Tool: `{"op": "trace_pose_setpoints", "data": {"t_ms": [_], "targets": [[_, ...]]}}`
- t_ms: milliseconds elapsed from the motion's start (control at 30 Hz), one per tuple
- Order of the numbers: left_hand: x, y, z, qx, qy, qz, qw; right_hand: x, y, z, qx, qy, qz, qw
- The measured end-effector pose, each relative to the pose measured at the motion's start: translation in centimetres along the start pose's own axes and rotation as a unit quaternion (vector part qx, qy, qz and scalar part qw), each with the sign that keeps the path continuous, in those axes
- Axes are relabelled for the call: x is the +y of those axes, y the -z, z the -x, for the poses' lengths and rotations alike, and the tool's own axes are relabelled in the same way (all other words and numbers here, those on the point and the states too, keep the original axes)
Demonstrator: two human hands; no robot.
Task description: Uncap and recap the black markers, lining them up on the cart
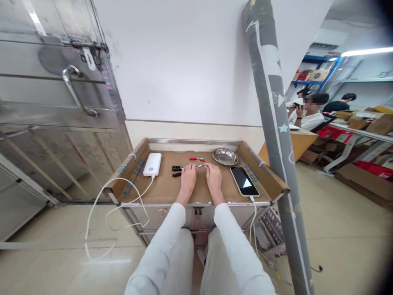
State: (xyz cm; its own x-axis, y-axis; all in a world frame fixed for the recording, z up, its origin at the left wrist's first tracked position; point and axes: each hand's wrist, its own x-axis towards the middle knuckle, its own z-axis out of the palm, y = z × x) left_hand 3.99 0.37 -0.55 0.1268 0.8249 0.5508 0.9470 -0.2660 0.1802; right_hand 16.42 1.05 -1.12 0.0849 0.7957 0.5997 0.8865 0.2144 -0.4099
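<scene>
A small metal piece (199, 166) lies mid-worktop (166, 190) at both hands' fingertips. Left hand (188, 179) and right hand (214, 179) rest palm-down; whether the fingers pinch it, I cannot tell. 2 black tools (176, 168) lie left, bowl (225, 157) and phone (244, 181) right.

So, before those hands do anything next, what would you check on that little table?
1. Left hand and right hand resting on the cardboard liner: ok.
2. Small metal piece at the fingertips actually gripped: cannot tell.
3. Black-handled tools beside the left hand: ok.
4. Metal bowl upright, apart from the hands: ok.
5. Phone lying flat, apart from the right hand: ok.
6. Power bank cable looping off the table: not ok, may snag.
</scene>
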Motion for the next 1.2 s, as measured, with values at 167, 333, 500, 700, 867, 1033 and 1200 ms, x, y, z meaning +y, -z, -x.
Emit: {"op": "trace_pose_setpoints", "data": {"t_ms": [167, 333, 500, 700, 867, 1033, 1200], "targets": [[-0.3, 0.0, 0.1, -0.017, -0.011, 0.009, 1.0, -0.6, 0.5, 0.2, -0.053, 0.044, -0.086, 0.994], [-0.7, 0.9, 1.1, -0.006, 0.037, 0.011, 0.999, -1.2, 0.8, 0.5, -0.133, 0.076, -0.198, 0.968], [-0.3, 2.0, 2.5, 0.017, 0.105, -0.071, 0.992, -0.8, -0.1, 0.5, -0.108, 0.051, -0.172, 0.978], [-0.4, 1.9, 2.8, -0.003, 0.12, -0.094, 0.988, -0.2, -0.8, 0.5, -0.091, 0.044, -0.091, 0.991], [-0.8, 1.4, 2.3, 0.002, 0.133, -0.079, 0.988, 0.0, -0.8, 0.5, -0.107, 0.04, -0.021, 0.993], [-1.2, 0.6, 1.5, 0.011, 0.145, -0.051, 0.988, 0.1, -1.1, 0.4, -0.114, 0.052, 0.018, 0.992], [-1.4, -0.1, 0.9, 0.034, 0.137, -0.042, 0.989, -0.2, -1.0, 0.1, -0.123, 0.045, 0.064, 0.989]]}}
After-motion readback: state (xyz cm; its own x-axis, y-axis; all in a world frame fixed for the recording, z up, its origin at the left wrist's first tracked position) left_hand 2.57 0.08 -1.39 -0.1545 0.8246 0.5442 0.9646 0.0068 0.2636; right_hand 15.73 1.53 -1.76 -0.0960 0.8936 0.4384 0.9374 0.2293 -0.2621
